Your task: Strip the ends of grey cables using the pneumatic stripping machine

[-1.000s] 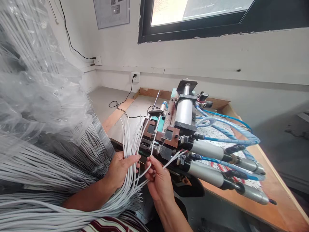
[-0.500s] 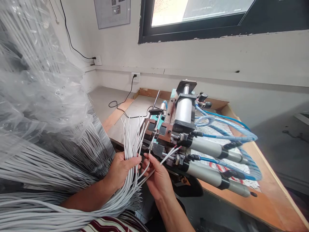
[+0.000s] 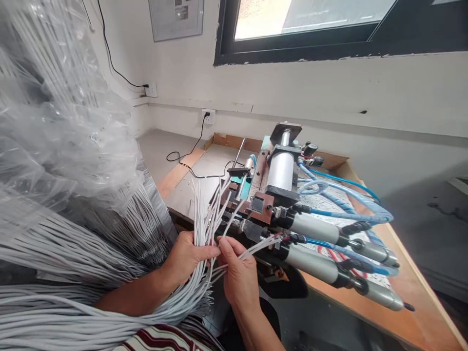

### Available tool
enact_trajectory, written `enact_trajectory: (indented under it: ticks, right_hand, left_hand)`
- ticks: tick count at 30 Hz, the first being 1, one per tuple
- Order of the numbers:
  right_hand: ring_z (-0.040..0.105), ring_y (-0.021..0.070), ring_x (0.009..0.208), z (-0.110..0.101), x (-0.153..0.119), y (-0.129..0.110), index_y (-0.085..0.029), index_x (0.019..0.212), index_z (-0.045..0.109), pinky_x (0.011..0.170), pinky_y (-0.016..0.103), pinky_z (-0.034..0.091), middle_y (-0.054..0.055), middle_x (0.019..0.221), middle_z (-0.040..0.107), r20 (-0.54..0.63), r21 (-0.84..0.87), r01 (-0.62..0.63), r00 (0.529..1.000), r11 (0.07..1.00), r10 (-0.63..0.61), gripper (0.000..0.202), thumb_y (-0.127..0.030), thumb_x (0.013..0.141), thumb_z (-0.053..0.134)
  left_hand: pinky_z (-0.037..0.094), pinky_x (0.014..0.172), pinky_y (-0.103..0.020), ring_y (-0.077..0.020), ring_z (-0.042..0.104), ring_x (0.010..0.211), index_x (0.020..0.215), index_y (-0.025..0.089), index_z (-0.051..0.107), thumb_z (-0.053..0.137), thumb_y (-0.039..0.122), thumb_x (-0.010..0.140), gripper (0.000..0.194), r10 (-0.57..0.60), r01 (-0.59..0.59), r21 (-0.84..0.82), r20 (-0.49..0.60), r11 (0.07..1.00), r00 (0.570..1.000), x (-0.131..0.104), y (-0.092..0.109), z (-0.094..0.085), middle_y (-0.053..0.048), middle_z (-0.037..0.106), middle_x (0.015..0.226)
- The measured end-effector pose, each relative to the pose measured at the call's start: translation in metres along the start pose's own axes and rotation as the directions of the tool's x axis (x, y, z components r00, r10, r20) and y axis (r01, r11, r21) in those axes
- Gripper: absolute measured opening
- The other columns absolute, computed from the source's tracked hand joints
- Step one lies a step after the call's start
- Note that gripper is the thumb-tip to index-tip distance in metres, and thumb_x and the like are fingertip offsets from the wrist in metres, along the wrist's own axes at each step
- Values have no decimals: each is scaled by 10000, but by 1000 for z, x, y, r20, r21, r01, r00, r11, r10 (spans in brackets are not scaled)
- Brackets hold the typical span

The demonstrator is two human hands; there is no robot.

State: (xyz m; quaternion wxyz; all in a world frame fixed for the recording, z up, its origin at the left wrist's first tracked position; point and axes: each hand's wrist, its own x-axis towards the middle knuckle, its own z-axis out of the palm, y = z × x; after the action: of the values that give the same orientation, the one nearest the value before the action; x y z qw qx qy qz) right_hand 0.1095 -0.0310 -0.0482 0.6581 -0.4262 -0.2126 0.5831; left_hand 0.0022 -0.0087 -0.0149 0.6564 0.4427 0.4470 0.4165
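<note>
Cable bundle [image 3: 199,219]: slender, pale grey, ends fanned unevenly upward, positioned before the machine [image 3: 281,170]. Left hand [image 3: 185,258] grips it; right hand [image 3: 240,275] grips separated cables [image 3: 259,247], reddish near the tips.

The left forearm [image 3: 133,295] slants in from lower left and the left hand [image 3: 185,259] is curled in a grip, thumb [image 3: 207,252] poking out sideways, while the right hand [image 3: 239,273] is pinching basically right beside it, right forearm [image 3: 257,327] angled up from below.
</note>
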Motion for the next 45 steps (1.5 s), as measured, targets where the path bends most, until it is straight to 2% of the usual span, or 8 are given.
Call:
enact_trajectory:
  ticks: [9,18,25,29,33,36,41,45]
  right_hand:
    - [400,70,457,-15,-8,7,-141,715,670,431,194,291,-12,551,563,-113,-36,-70,991,997,66,270,-374,599,741]
    - [449,92,495,-11,-1,-1,-159,660,672,463,204,334,-9,576,573,-135,29,-94,986,995,97,216,-331,562,759]
    - [414,84,448,-1,1,-11,-142,742,691,472,219,335,-28,482,520,77,-21,-173,982,985,174,322,-421,587,734]
    - [443,100,463,2,-3,-11,-146,709,682,478,230,336,-9,494,551,52,-53,-104,993,993,106,306,-413,574,748]
    - [372,73,456,-8,-11,-2,-144,616,663,443,203,276,-28,476,493,-7,-92,-59,998,994,58,271,-402,588,741]
    - [316,59,428,-14,-18,3,-138,580,651,415,201,222,-29,463,477,-9,-124,-98,995,987,98,276,-397,575,747]
    - [303,52,414,-13,-19,-2,-137,549,634,405,193,197,-28,452,461,-32,-89,-161,987,983,159,296,-405,546,761]
    - [304,51,414,-9,-17,-6,-138,558,637,400,191,200,-27,460,459,-26,-67,-176,984,982,175,289,-400,550,758]
  left_hand:
    - [447,484,-215,-123,601,526,686,108,632,703,317,629,228,-125,106,-148,-123,983,984,0,5,-3,-18,623,598]
    - [429,480,-219,-121,586,498,701,107,616,693,296,638,213,-53,37,-126,-127,991,990,-1,4,-1,-8,613,560]
    - [289,386,-188,-78,459,393,584,136,544,706,247,605,197,64,-61,44,-58,997,996,-3,-5,1,22,567,453]
    - [283,382,-190,-63,410,386,556,133,541,690,283,632,225,88,-86,77,-26,993,996,-5,-8,1,16,562,463]
    - [373,400,-206,-120,532,492,634,115,606,602,387,714,284,75,-71,39,-107,997,991,-4,-13,-3,-30,598,562]
    - [365,385,-205,-108,514,438,650,114,612,600,413,711,306,54,-52,15,-190,999,980,-2,-15,-6,-19,584,543]
    - [347,395,-203,-77,463,365,570,116,582,615,408,700,321,40,-39,10,-213,999,976,-3,-11,-5,9,541,481]
    - [401,447,-219,-103,497,422,691,120,608,646,383,681,266,65,-68,-8,-229,998,971,-6,-6,-4,12,563,485]
